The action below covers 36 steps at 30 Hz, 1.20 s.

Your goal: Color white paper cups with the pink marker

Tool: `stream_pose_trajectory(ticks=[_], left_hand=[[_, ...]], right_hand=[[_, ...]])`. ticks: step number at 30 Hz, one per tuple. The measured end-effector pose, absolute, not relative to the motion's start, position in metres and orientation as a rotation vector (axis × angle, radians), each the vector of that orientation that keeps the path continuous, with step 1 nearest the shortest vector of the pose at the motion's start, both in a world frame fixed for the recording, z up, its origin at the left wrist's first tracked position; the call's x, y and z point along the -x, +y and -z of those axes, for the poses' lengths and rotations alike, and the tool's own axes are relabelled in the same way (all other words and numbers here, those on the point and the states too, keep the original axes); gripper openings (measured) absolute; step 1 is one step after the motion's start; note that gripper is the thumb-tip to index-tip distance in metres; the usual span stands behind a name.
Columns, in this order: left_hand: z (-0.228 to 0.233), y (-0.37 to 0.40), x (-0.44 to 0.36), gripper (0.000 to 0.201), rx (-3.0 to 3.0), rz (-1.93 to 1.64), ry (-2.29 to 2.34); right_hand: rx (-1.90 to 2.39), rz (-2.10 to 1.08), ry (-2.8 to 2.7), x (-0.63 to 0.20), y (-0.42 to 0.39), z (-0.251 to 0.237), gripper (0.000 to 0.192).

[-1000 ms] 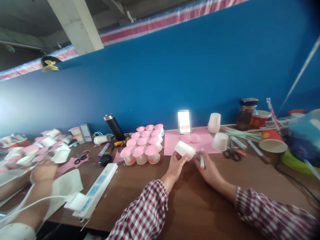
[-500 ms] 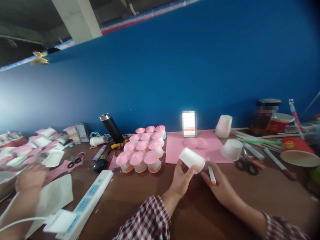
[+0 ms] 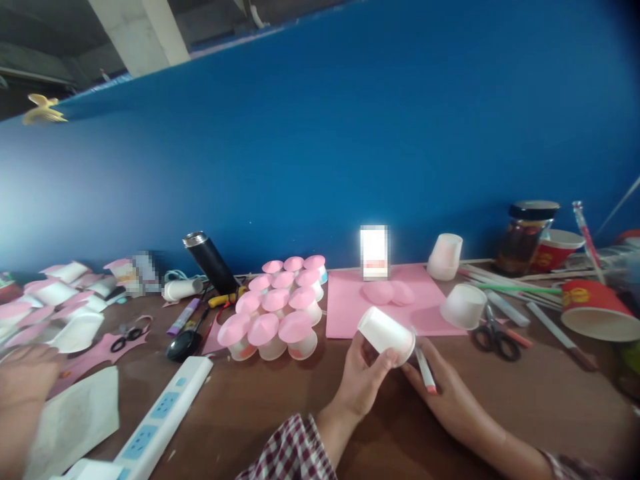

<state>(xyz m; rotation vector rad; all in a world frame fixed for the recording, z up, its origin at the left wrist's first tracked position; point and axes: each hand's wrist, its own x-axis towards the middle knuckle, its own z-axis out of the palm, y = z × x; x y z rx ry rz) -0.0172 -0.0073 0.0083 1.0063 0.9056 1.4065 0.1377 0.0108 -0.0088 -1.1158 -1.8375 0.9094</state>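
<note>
My left hand (image 3: 363, 377) is closed around a small white paper cup (image 3: 386, 333), fingers on its side wall, and it holds the cup tipped over, a little above the brown tabletop (image 3: 280, 407), near the middle of the front edge. The base of the cup points up and to the left, the rim toward my other hand. My right hand (image 3: 450, 393) grips a marker (image 3: 425, 371) with an orange-red tip, and the marker lies just beside the rim of the cup; if it touches the paper I cannot tell.

I judge that I am at the step of marking or colouring this cup: cup and marker are both ready, but on the wall that I see there is no colour. The next move, I think, needs the left hand to keep the cup steady and perhaps turn it slowly, while the marker tip comes to the wall with light pressure, because thin paper dents easily.

Behind the cup a pink sheet (image 3: 350, 307) lies toward the back edge, and left of it stands a group of pink-capped cups (image 3: 273, 317). Scissors (image 3: 493, 333) lie to the right. At the left edge another person's hand (image 3: 25, 373) rests near a white power strip (image 3: 160, 417).
</note>
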Motion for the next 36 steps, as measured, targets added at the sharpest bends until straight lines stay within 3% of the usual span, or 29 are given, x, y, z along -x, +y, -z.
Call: stream_pose_trajectory(ticks=[21, 31, 36], left_hand=[[-0.01, -0.009, 0.018, 0.045, -0.999, -1.369, 0.918], [0.002, -0.003, 0.02, 0.036, -0.901, -1.475, 0.961], [0.005, 0.0, 0.02, 0.03, -0.852, -1.514, 0.926]], right_hand=[[1.128, -0.954, -1.815, -0.139, 0.008, 0.004, 0.038], [1.047, -0.941, -1.595, -0.136, 0.008, -0.004, 0.015], [1.01, -0.98, -1.39, -0.159, -0.036, 0.022, 0.02]])
